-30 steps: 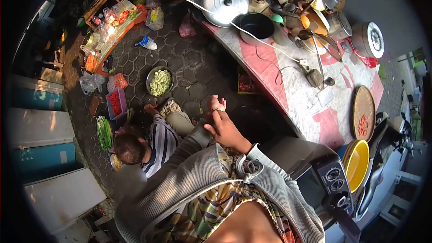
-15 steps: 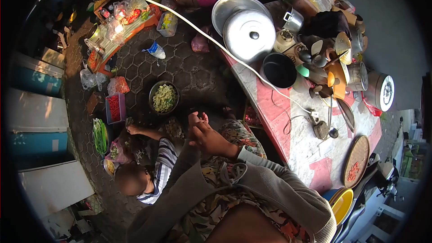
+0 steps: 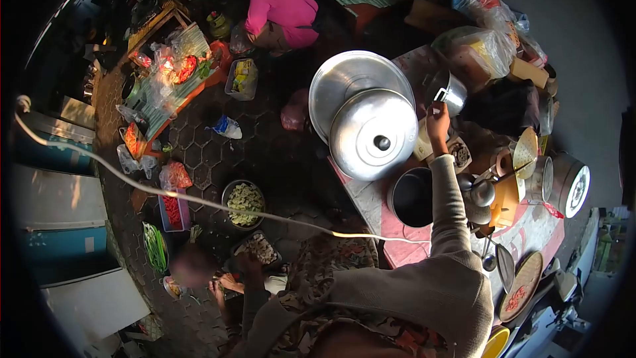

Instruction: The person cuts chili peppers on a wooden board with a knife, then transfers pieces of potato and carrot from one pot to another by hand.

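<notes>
My right hand is closed on the handle of a shiny metal pot at the far side of the table. Just left of it, a large lidded aluminium pot stands in front of a wide round metal lid or tray. A dark open pot sits beside my right forearm. My left hand is low on the left, near a container of pale chopped pieces; shadow hides its fingers.
A co-worker crouches at lower left, their hands close to my left sleeve. Another person in a pink top sits at the back. A white cable crosses the view. Ladles and a woven tray lie on the table.
My hands were together before my body; the right has reached out to the metal pot's handle, while the left has moved down and left. The view has shifted and the cable hangs lower.
</notes>
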`<state>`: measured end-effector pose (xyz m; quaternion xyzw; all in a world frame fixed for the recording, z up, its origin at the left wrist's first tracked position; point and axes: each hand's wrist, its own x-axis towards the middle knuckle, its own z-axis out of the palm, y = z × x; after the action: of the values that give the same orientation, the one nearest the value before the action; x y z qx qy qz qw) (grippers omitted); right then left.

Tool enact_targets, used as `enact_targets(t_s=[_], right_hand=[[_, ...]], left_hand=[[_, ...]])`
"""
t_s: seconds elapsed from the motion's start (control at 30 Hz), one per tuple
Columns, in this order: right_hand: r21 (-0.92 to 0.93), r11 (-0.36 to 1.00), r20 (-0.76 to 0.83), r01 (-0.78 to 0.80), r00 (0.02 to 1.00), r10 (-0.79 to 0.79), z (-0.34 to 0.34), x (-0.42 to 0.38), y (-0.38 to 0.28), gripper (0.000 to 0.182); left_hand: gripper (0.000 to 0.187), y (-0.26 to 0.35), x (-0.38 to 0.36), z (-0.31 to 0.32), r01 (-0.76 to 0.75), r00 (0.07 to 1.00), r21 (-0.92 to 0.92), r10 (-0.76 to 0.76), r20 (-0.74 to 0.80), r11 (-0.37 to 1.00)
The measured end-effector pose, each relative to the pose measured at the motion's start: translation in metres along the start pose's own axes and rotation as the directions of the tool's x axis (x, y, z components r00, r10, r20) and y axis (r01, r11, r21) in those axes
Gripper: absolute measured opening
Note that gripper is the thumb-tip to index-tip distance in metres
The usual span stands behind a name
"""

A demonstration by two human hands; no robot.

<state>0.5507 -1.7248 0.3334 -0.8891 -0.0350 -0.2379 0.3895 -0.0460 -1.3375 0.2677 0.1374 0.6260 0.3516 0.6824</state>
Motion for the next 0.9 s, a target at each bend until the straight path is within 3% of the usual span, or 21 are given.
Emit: enact_targets(t_s=[0.03,0.07,0.1,0.13,0.17,0.2,0.23,0.27,0.3,0.37,0.47,0.5,0.53,0.6,0.67,0.73,0.77,0.8,0.87,0.9], right_hand=[[-0.031,0.999,-0.016,-0.026,1.0,0.025,0.035,0.016,0.045,0.027],[-0.062,0.997,-0.03,-0.055,0.998,0.053,0.062,0.032,0.083,0.033],[0.148,0.853,0.201,-0.5,0.86,0.469,0.075,0.051,0.097,0.042],[0.143,0.727,0.201,-0.671,0.739,0.643,0.068,0.06,0.07,0.05],[0.016,0.765,0.13,-0.644,0.76,0.637,0.077,0.066,0.081,0.061],[-0.103,0.873,0.063,-0.476,0.873,0.483,0.099,0.069,0.124,0.063],[-0.066,0.85,0.144,-0.522,0.838,0.526,0.109,0.079,0.136,0.06],[0.022,0.779,0.26,-0.627,0.756,0.601,0.111,0.085,0.139,0.058],[0.078,0.691,0.362,-0.718,0.666,0.652,0.111,0.091,0.144,0.055],[0.115,0.557,0.496,-0.823,0.533,0.685,0.107,0.094,0.152,0.051],[0.218,0.546,0.548,-0.809,0.564,0.618,0.109,0.103,0.196,0.043],[0.318,0.539,0.547,-0.78,0.615,0.567,0.104,0.109,0.207,0.04],[0.313,0.555,0.445,-0.771,0.635,0.631,0.091,0.114,0.18,0.033],[0.379,0.581,0.398,-0.72,0.694,0.601,0.065,0.121,0.151,0.031],[0.382,0.583,0.466,-0.717,0.694,0.549,0.04,0.142,0.142,0.03],[0.424,0.582,0.503,-0.694,0.714,0.486,0.013,0.166,0.136,0.035],[0.539,0.509,0.471,-0.671,0.741,0.479,0.0,0.178,0.115,0.035],[0.637,0.428,0.444,-0.641,0.759,0.476,-0.02,0.184,0.076,0.035],[0.745,0.475,0.398,-0.468,0.884,0.245,-0.052,0.216,0.07,0.039],[0.757,0.504,0.37,-0.415,0.909,0.193,-0.069,0.232,0.048,0.038]], left_hand=[[0.04,0.0,0.006,-0.014,-0.093,0.994,0.136,0.083,0.072,0.986],[0.041,-0.001,0.015,-0.033,-0.508,0.857,0.566,0.315,0.408,0.65],[0.042,0.0,0.02,-0.045,-0.757,0.522,0.637,0.452,0.723,-0.145],[0.043,-0.002,0.024,-0.053,-0.755,0.34,0.508,0.415,0.844,-0.415],[0.04,-0.006,0.019,-0.062,-0.741,0.461,0.616,0.462,0.757,-0.269],[0.038,-0.009,0.018,-0.064,-0.693,0.615,0.717,0.458,0.642,-0.074],[0.035,-0.01,0.018,-0.066,-0.496,0.864,0.724,0.354,0.358,0.48],[0.032,-0.009,0.016,-0.065,-0.131,0.991,0.412,0.135,0.02,0.902],[0.029,-0.009,0.013,-0.067,0.018,0.993,0.25,0.011,-0.114,0.968],[0.024,-0.011,0.005,-0.071,0.115,0.976,0.152,-0.084,-0.199,0.982],[0.018,-0.022,-0.005,-0.077,0.171,0.957,0.059,-0.152,-0.247,0.983],[0.016,-0.027,-0.007,-0.08,0.179,0.952,0.035,-0.165,-0.258,0.983],[0.015,-0.03,-0.008,-0.08,0.188,0.947,0.017,-0.176,-0.269,0.982],[0.011,-0.034,-0.008,-0.075,0.173,0.943,0.072,-0.144,-0.302,0.982],[0.009,-0.03,-0.026,-0.055,0.149,0.96,0.079,-0.125,-0.251,0.986],[0.007,-0.045,-0.017,-0.056,0.179,0.934,-0.044,-0.184,-0.308,0.983],[0.011,-0.036,-0.033,-0.047,0.232,0.95,-0.041,-0.235,-0.207,0.972],[0.013,-0.055,-0.014,-0.063,0.158,0.966,-0.046,-0.164,-0.2,0.986],[0.01,-0.085,0.005,-0.092,0.176,0.976,-0.029,-0.178,-0.126,0.984],[0.015,-0.09,-0.004,-0.086,0.171,0.965,-0.033,-0.174,-0.196,0.985]])
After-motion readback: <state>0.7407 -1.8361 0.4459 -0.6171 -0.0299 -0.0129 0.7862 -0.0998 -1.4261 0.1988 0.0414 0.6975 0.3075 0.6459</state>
